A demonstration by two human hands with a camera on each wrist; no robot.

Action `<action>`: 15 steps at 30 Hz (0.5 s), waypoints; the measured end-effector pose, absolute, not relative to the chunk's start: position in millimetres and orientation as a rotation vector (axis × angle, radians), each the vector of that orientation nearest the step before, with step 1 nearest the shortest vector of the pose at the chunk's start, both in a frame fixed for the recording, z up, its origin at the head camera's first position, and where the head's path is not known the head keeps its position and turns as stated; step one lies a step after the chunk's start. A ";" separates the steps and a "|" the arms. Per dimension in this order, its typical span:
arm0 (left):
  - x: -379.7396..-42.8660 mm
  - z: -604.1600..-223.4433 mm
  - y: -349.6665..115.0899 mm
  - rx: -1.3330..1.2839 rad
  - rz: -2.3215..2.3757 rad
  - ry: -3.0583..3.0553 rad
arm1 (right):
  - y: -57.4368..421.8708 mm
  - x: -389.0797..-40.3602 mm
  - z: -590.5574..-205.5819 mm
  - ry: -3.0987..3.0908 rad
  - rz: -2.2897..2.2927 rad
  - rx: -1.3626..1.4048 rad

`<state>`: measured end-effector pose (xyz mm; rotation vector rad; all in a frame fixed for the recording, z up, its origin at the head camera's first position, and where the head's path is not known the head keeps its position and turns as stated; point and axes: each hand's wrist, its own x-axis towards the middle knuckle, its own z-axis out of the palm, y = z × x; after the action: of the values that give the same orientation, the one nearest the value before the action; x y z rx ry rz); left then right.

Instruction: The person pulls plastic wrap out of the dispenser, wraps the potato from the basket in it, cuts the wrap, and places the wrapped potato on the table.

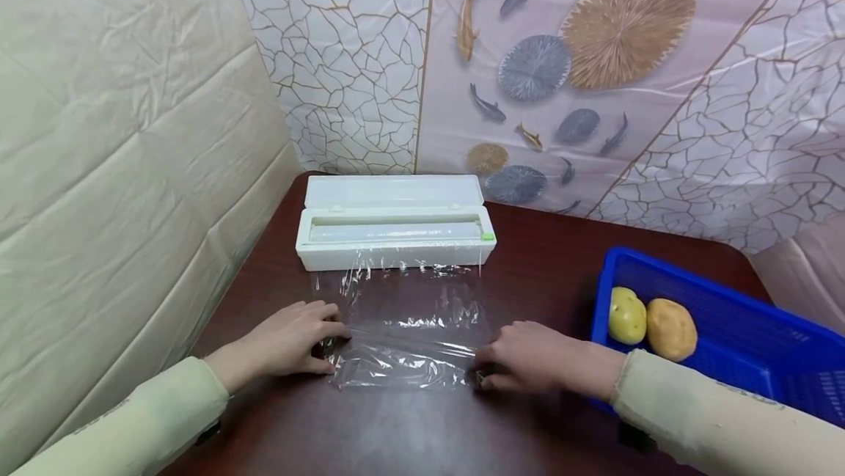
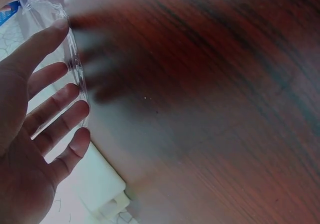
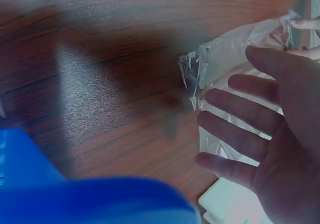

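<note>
A sheet of clear cling film stretches out from a white dispenser box, whose lid stands raised at the back. Inside the box lies the film roll. At the film's left edge is my left hand, fingertips right at the film; the left wrist view shows its fingers nearly straight and spread. On the opposite edge, my right hand touches the film with its fingers extended and thumb apart. The film's near end looks wrinkled between both hands.
To the right, a blue plastic basket holds a yellow-green round fruit and a tan potato-like item. A small green tab sits at the box's right end. Patterned cloth walls border the dark wooden table.
</note>
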<state>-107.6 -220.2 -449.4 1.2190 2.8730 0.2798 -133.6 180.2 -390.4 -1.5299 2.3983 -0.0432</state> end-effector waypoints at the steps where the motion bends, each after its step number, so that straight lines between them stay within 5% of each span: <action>1: -107.4 -448.8 -219.8 1.217 0.282 2.869 | 182.2 -133.9 -389.4 2.390 -0.081 -1.528; 15: -110.2 -448.9 -217.1 1.189 0.313 2.836 | 197.0 -142.8 -364.2 2.447 -0.235 -1.547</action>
<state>-110.2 -217.1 -448.9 1.1887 2.8363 0.3129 -142.8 197.0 -364.2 -1.5472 2.4465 -0.2347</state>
